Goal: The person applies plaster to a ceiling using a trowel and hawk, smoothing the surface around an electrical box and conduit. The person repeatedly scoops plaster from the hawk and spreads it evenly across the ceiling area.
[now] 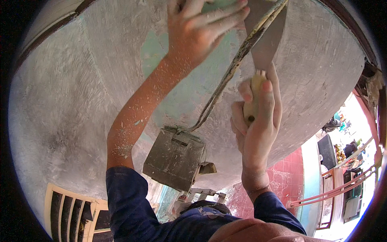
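Observation:
My right hand (pixel 262 117) grips the pale yellow handle of a wide putty knife (pixel 268 50), its grey blade pointing up along the wall surface. A dirty cable (pixel 242 54) crosses in front of the blade. Higher up, my left hand (pixel 193 30) has its fingers stretched out toward the blade; whether they touch it, I cannot tell. Behind that hand the scraped grey surface (pixel 314 60) shows a pale green patch (pixel 189 92). Light paint flakes cling to my left forearm (pixel 137 111).
A dusty box-shaped fixture (pixel 175 157) hangs below my hands, with the cable running up from it. Cream slatted shutters (pixel 70 209) stand at the lower left. Red tiles (pixel 288 171) lie at the lower right, near pinkish rails (pixel 334 189) and assorted goods.

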Tool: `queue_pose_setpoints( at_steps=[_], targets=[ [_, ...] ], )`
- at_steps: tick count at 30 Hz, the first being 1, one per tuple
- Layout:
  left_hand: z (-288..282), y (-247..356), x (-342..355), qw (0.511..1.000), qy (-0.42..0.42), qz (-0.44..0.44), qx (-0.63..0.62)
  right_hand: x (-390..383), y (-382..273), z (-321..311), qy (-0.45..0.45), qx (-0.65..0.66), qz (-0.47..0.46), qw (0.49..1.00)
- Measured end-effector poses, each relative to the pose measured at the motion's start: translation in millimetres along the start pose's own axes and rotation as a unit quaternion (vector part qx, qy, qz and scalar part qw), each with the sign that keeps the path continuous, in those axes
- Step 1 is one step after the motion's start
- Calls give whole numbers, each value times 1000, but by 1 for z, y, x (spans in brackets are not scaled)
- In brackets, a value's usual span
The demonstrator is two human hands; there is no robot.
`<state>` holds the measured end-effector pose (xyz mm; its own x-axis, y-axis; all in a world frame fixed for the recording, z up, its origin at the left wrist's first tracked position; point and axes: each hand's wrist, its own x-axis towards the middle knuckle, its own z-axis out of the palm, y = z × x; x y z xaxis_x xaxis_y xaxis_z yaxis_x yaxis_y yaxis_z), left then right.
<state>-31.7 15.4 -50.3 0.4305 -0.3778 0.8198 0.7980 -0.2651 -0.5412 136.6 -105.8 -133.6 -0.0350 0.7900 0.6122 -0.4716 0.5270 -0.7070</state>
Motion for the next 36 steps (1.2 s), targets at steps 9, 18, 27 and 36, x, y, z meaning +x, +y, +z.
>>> queue_pose_setpoints(
  at_steps=[9,18,27,36],
  targets=[
    [0,4,13,1000,-4,-21,17,7,-12,4,-12,7,-11,1000],
    [7,6,10,999,18,-17,30,1,-9,-2,-7,-12,-19,1000],
    [-2,17,23,999,-13,-49,-20,8,-13,-1,6,-22,-21,1000],
    [11,-10,32,999,39,-8,-9,25,-22,0,-23,-13,-21,999]
  ],
)
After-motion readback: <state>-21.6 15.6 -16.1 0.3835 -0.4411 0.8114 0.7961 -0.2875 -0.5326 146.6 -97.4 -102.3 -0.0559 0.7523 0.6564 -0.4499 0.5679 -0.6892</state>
